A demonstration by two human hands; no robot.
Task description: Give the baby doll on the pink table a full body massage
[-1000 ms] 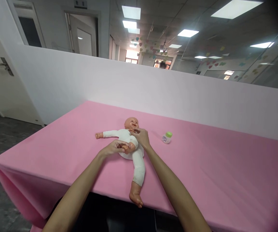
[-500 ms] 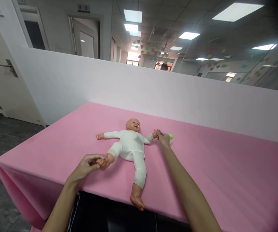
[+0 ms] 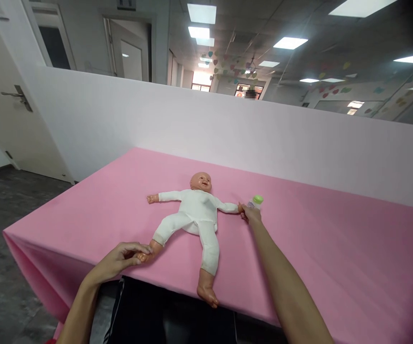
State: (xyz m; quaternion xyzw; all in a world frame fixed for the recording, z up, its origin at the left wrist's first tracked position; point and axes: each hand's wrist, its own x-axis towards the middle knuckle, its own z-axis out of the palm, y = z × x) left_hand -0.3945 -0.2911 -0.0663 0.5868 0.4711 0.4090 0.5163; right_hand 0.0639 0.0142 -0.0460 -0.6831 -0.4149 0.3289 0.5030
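Observation:
A baby doll [image 3: 197, 208] with a white cloth body lies face up on the pink-covered table [image 3: 299, 239], its head toward the wall. My left hand [image 3: 122, 258] has its thumb and fingers closed round the doll's foot at the left, near the table's front edge. On the right, my right hand [image 3: 250, 214] pinches the doll's small hand, with that arm stretched out sideways. Just behind my right hand stands a clear bottle [image 3: 257, 201] with a green cap, its lower part hidden. The doll's other leg reaches the front edge.
Behind the table runs a low white wall [image 3: 228, 129]. A door [image 3: 23, 105] with a metal handle is at the left. Past the wall, part of a person's head [image 3: 250, 93] shows in the room beyond.
The doll's foot in my left hand has moved left and toward me, its leg spread wider. My right hand has drawn the doll's arm outward and straighter. The bottle shows more. The view has shifted slightly.

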